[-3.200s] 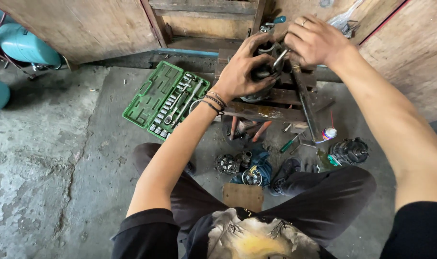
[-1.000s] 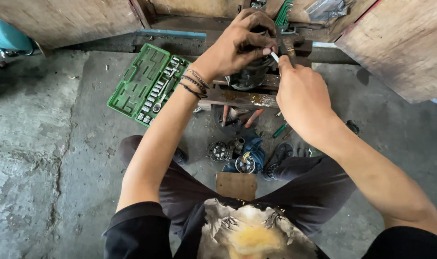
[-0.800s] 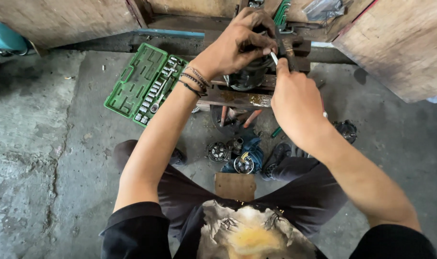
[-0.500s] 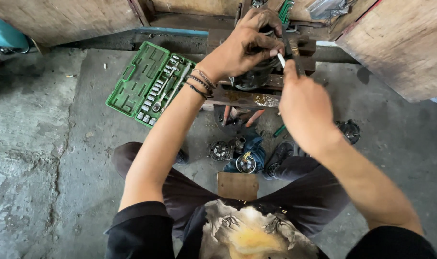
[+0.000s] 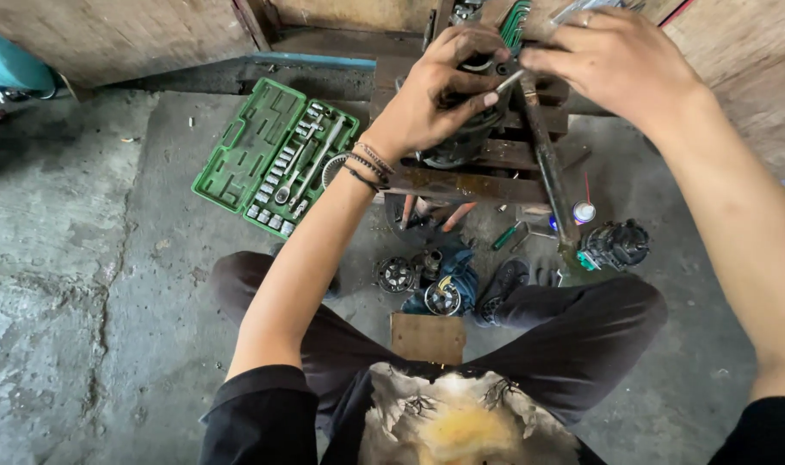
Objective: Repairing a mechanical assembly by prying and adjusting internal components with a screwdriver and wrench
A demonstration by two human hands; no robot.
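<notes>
Up far, left hand (image 5: 435, 99) grip closed on dark motor (image 5: 461, 142), right hand (image 5: 612, 56) pinching thin rod (image 5: 509, 82), socket case (image 5: 276, 155) left.

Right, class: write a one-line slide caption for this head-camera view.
Seated on concrete, left hand gripping a dark round part on a rusty stand, right hand beside it, green socket set open.

The concrete floor (image 5: 83, 284) at the left and lower left of the frame lies open, with wide room to pass beside the open green socket case (image 5: 276, 157) at upper centre-left. At upper centre the rusty metal stand (image 5: 470, 176) is crowded, with both hands and a long bar (image 5: 547, 164) across it. Below it, small parts (image 5: 427, 280) and a black motor piece (image 5: 616, 245) clutter the floor between the knees.
</notes>
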